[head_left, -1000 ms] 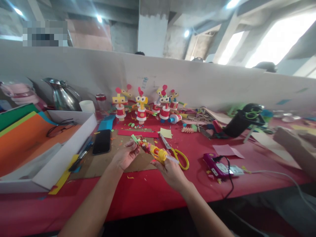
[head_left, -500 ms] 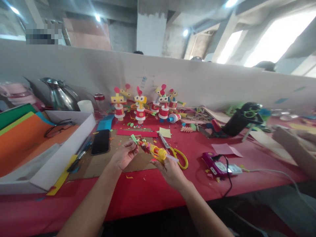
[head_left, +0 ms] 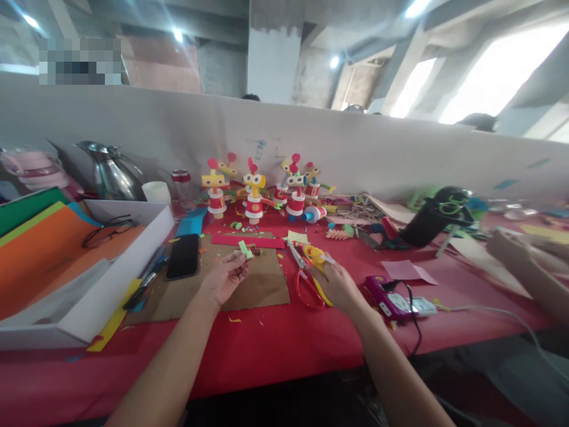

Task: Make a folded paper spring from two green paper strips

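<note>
My left hand pinches a small light-green paper piece above the cardboard mat. Just behind it a dark folded-paper spring shows; whether it joins the green piece I cannot tell. My right hand is closed around a yellow hot glue gun, with its clear glue stick poking out at the back. Scissors with red and yellow handles lie beside that hand, partly covered by it. A red paper strip crosses the mat's far edge.
Several paper-cup robot figures stand at the back, one lying over. A phone and a white box of coloured sheets are at left. On the right are a purple power strip, a black holder and another person's arm.
My right hand has carried the glue gun away from the green paper, to the right over the scissors. The red scissor handle now shows. My left hand has stayed nearly still.
</note>
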Tool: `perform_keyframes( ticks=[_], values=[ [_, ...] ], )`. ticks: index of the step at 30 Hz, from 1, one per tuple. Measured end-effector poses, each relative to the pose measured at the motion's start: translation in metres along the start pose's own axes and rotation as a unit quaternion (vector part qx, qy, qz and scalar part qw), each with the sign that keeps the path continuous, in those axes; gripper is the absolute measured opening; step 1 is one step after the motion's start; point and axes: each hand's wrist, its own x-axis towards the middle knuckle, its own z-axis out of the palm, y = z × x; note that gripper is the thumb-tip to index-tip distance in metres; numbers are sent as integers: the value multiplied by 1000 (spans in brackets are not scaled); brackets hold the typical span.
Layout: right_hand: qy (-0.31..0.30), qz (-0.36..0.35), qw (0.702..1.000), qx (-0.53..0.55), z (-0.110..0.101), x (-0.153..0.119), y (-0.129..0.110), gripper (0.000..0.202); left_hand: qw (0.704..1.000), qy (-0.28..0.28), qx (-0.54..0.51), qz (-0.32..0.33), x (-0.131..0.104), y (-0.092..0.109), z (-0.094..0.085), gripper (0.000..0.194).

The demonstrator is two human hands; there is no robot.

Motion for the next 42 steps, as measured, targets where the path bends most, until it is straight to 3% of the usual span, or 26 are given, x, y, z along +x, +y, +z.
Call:
perform_keyframes(
  ticks=[5, 9, 12, 14, 17, 19, 22, 27, 32, 42],
  values=[
    [-32, 97, 982, -157, 8, 22, 54, 30, 999, 1, 31, 19, 4, -2, -1, 14],
    [-28, 129, 971, -198, 14, 24, 68, 28, 997, 15, 53, 44, 8, -4, -3, 17],
    [82, 87, 983, -141, 17, 19, 49, 35, 995, 24, 70, 60, 10, -6, -2, 19],
    [133, -2, 991, -17, 21, 15, 22, 35, 994, 32, 70, 72, 11, -7, -2, 21],
    [97, -88, 968, 212, 34, 11, -27, 25, 994, 33, 59, 83, 10, -9, 0, 23],
    [45, -85, 941, 326, 47, 10, -57, 17, 994, 26, 55, 87, 9, -10, 1, 24],
    [15, -45, 908, 416, 66, 12, -83, 26, 994, 14, 52, 91, 8, -11, 3, 24],
    [37, -12, 859, 511, 87, 15, -85, 31, 995, -27, 52, 82, 5, -14, 6, 23],
    [15, -10, 820, 572, 85, 13, -81, 32, 992, -60, 92, 66, 4, -17, 7, 20],
    [40, 14, 813, 581, 76, 11, -81, 19, 986, -75, 142, 48, -2, -20, 12, 20]
  ],
)
